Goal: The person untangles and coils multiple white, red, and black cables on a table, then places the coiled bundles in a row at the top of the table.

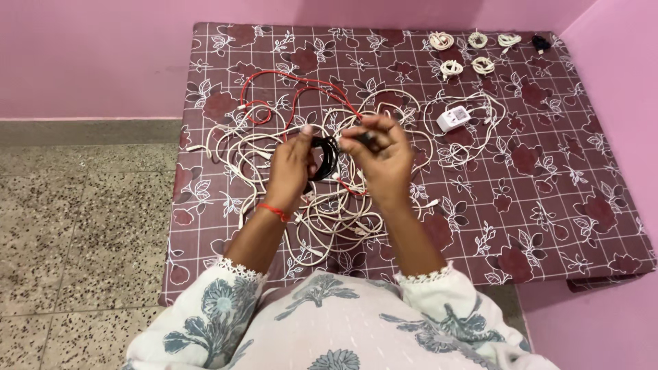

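My left hand (290, 166) grips a coiled black cable (326, 156), held up above the bed. My right hand (381, 151) pinches the end of that same black cable between thumb and fingers, close to the coil. Beneath both hands lies a tangled heap of white cables (322, 205) mixed with a red cable (274, 89) on the maroon floral sheet (548, 178).
Several neatly coiled white cables (473, 51) and a small black coil (541, 44) lie in rows at the far right corner. A white charger block (453, 119) sits right of the tangle. Pink walls close the far and right sides; speckled floor (75, 226) lies left.
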